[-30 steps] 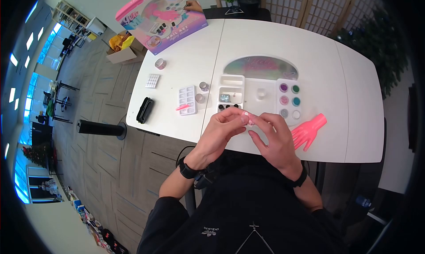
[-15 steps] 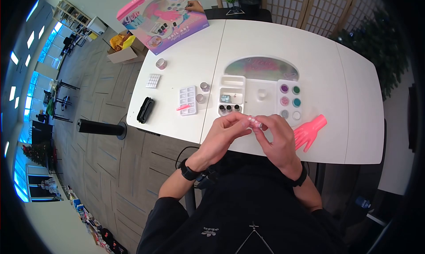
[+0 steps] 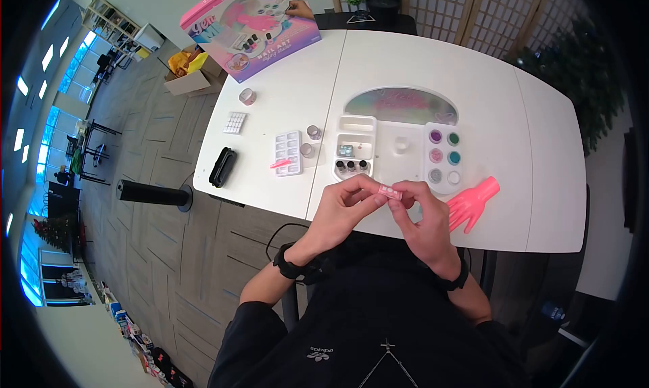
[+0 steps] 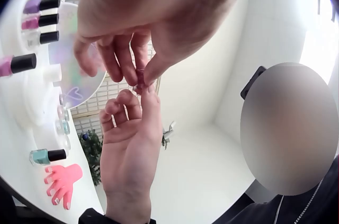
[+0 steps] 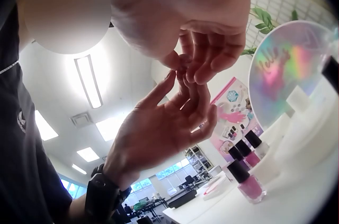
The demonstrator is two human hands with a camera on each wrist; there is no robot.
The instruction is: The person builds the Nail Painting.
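Observation:
Above the table's near edge, my left hand and right hand face each other, pinching a small pinkish strip with pale squares between thumbs and forefingers. The left holds one end, the right the other. In the left wrist view, fingers mostly cover the strip; its exact kind I cannot tell. Just beyond the hands lies a white nail art tray with several dark-capped polish bottles and round pots of coloured glitter. A pink model hand rests right of my right hand.
On the table's left side are a white compartment tray with a pink tool across it, small clear jars, a white gridded block and a black case. A nail art box stands at the back left.
The small strip has turned so its squares face up. My right thumb, apart from the strip a second ago, has closed in and now pinches its right end. Items on the table have stayed put.

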